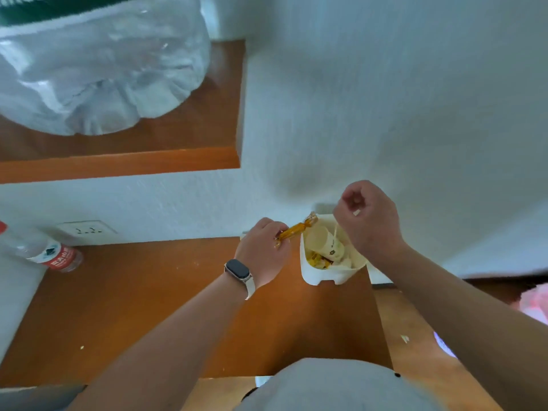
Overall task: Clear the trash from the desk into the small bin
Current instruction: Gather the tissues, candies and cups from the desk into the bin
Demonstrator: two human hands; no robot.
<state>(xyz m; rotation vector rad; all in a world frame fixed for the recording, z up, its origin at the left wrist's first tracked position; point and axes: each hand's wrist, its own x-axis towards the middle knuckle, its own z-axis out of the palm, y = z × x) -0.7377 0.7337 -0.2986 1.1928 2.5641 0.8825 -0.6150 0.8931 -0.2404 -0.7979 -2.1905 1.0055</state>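
Nearest me the desk (148,307) is mostly bare, with crumbs at 7 and 4 o'clock, so I have room to move. My left hand (262,253) pinches one end of a yellow wrapper (296,228), pointing it at the small bin (329,256) at 1 o'clock, so I think it can drop in. My right hand (366,221) is curled over the bin, pinching a thin white strip (335,232). The bin is nearly full and sits against the wall (385,99). A bottle (50,253) lies far off at 10 o'clock.

Both forearms reach forward to the small bin (326,274): left hand (264,250) pinching beside its rim (watch (238,272) on wrist), right hand (367,221) curled above it.
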